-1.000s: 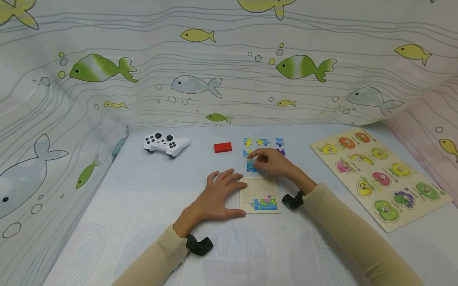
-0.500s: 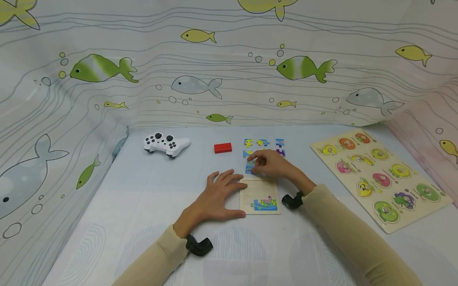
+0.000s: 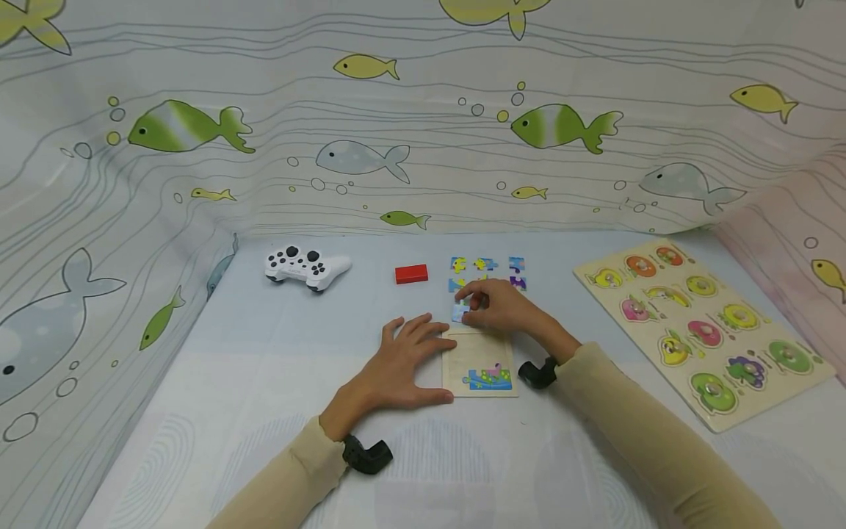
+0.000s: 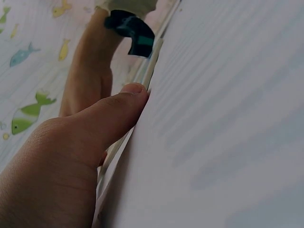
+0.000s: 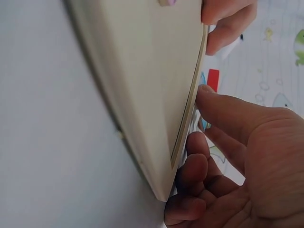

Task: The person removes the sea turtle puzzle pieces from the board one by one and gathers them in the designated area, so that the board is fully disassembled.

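A square wooden puzzle tray (image 3: pixel 472 353) lies on the table, with a few joined blue pieces (image 3: pixel 490 378) at its lower right. My left hand (image 3: pixel 390 371) rests at the tray's left side, fingers spread; in the left wrist view its thumb (image 4: pixel 111 114) lies along the tray edge. Just beyond the far edge, my right hand (image 3: pixel 507 308) pinches a blue jigsaw piece (image 3: pixel 459 312) between thumb and index finger. That piece looks tilted and pale with glare. In the right wrist view the thumb and fingers partly hide it, and the other fingers are curled.
Several loose jigsaw pieces (image 3: pixel 485 263) lie in rows behind the right hand, some hidden by it. A red block (image 3: pixel 411 274) and a white game controller (image 3: pixel 307 267) sit farther left. A wooden fruit puzzle board (image 3: pixel 700 330) lies at the right.
My right hand has drawn the blue jigsaw piece slightly left and toward the tray, and the piece has tilted, catching the light. The left hand has stayed in place.
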Tool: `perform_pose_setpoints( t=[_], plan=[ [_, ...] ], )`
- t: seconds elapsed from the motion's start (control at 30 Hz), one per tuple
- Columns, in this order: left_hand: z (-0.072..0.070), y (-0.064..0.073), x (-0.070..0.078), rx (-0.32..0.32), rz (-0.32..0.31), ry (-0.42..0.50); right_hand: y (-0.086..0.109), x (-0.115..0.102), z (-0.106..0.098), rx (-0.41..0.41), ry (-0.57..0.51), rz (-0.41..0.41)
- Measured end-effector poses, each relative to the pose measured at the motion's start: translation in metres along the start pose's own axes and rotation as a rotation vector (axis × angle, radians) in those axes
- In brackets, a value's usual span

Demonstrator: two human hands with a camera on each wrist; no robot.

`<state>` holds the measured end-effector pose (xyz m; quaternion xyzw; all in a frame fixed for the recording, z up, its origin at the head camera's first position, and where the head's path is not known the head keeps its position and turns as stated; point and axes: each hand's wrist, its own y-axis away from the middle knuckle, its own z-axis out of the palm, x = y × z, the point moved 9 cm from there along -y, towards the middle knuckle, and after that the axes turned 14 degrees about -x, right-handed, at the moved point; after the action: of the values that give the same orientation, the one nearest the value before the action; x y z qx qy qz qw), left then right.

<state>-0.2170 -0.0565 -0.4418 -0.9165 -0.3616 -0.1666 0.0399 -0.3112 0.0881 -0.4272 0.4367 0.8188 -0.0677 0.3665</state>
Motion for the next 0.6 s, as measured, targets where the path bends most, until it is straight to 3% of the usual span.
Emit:
perform_pose_setpoints(
  t=[0.3, 0.6],
  plan=[
    [0.0019, 0.0007, 0.0001, -0.01, -0.007, -0.002, -0.0034, -0.0014, 0.0048, -0.025, 0.098, 0.0],
    [0.0008, 0.0, 0.0001, -0.005, -0.009, -0.009, -0.0041, -0.0008, 0.0045, -0.022, 0.126, -0.002]
  ],
)
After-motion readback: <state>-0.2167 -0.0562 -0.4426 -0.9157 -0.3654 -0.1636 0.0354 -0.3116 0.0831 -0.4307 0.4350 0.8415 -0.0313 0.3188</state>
